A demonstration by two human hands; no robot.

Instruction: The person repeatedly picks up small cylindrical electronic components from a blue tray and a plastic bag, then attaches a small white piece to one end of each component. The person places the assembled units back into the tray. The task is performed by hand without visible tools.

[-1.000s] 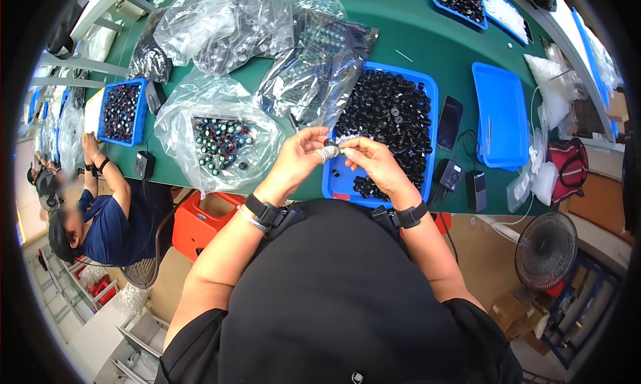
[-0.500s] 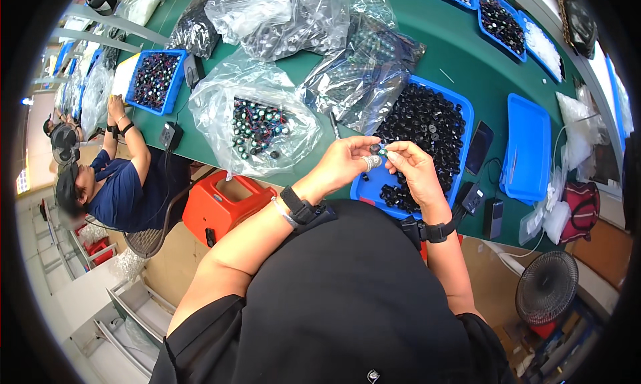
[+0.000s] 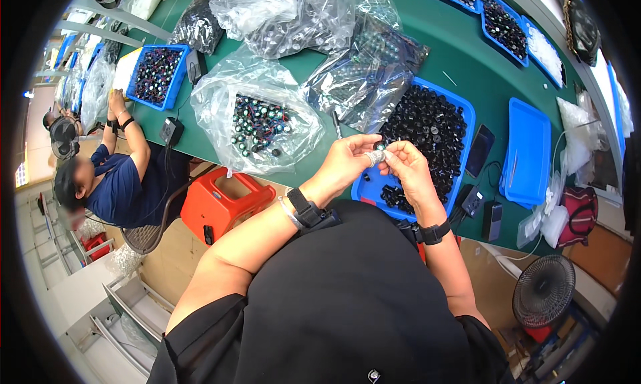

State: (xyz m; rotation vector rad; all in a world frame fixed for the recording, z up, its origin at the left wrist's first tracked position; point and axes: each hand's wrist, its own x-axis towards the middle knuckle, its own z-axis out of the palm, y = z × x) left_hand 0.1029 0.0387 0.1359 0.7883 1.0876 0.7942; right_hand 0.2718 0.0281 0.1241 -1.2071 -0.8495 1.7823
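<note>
Over the near-left corner of a blue tray [image 3: 369, 190], my hands are brought together at the fingertips. My left hand [image 3: 342, 163] pinches a small round dark-and-green part [image 3: 380, 145]; white wrapping covers one of its fingers. Thumb and fingertips of my right hand [image 3: 414, 173] close in at the same part, partly hiding it. Many small black round caps [image 3: 427, 123] fill most of the tray. Left of my hands, an open clear plastic bag [image 3: 210, 110] holds small round green-and-silver parts [image 3: 257, 120] with coloured wires.
Filled plastic bags [image 3: 280, 23] lie at the back. A pen [image 3: 336, 125], a phone [image 3: 479, 149] and an empty blue tray [image 3: 526, 150] flank the work. A person [image 3: 137, 177] sits left by a parts-filled tray [image 3: 181, 70]. A red stool [image 3: 224, 207] and a fan [image 3: 544, 290] stand below.
My fingertips have drawn closer around the small part, which is now more hidden. My right hand has tilted slightly inward. The bag and trays stay in place.
</note>
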